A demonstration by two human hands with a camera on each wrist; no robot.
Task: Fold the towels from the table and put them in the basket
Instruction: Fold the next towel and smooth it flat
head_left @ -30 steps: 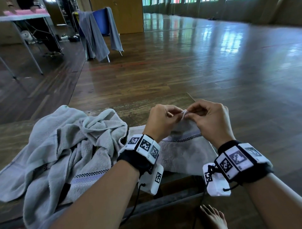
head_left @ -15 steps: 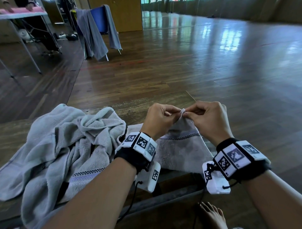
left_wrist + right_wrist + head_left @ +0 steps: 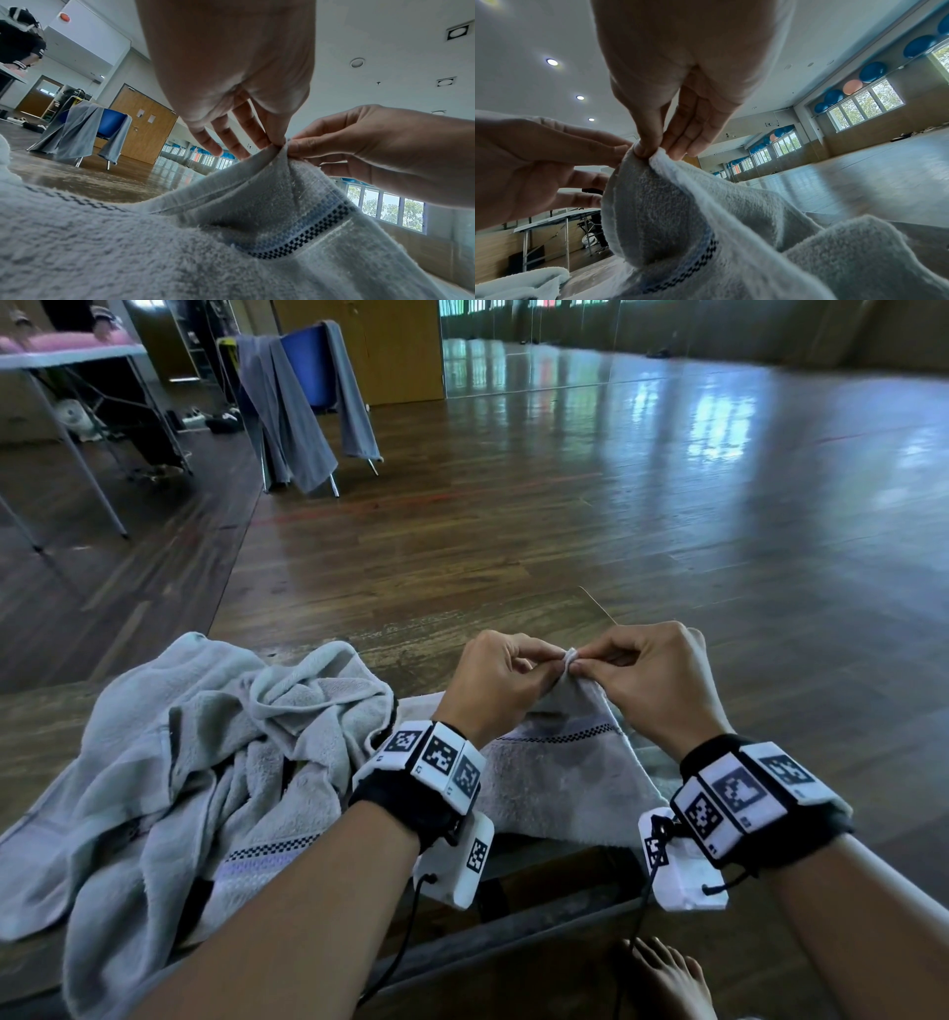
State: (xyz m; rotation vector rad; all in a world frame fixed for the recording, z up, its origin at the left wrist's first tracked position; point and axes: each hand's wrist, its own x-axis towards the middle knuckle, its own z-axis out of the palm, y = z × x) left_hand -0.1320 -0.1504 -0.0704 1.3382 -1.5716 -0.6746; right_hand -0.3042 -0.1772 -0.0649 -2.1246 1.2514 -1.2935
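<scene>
A pale grey towel [image 3: 560,773] with a checked blue band lies on the wooden table [image 3: 421,654], one corner lifted into a peak. My left hand [image 3: 500,680] and right hand [image 3: 647,675] meet at that peak, each pinching the towel corner [image 3: 569,657] between thumb and fingers. In the left wrist view the left hand [image 3: 276,145] pinches the hem of the towel [image 3: 257,203], with the right hand [image 3: 359,146] beside it. The right wrist view shows the right hand [image 3: 652,152] pinching the towel [image 3: 670,213] tip. No basket is in view.
A crumpled heap of grey towels [image 3: 195,762] lies on the table at the left. Beyond the table are shiny wooden floor, a blue chair [image 3: 308,367] draped with grey cloth, and a folding table [image 3: 72,356] with a person at the far left. My bare foot [image 3: 662,978] shows below.
Both hands stay together pinching the same towel corner; the view has shifted very slightly, and the grip looks unchanged.
</scene>
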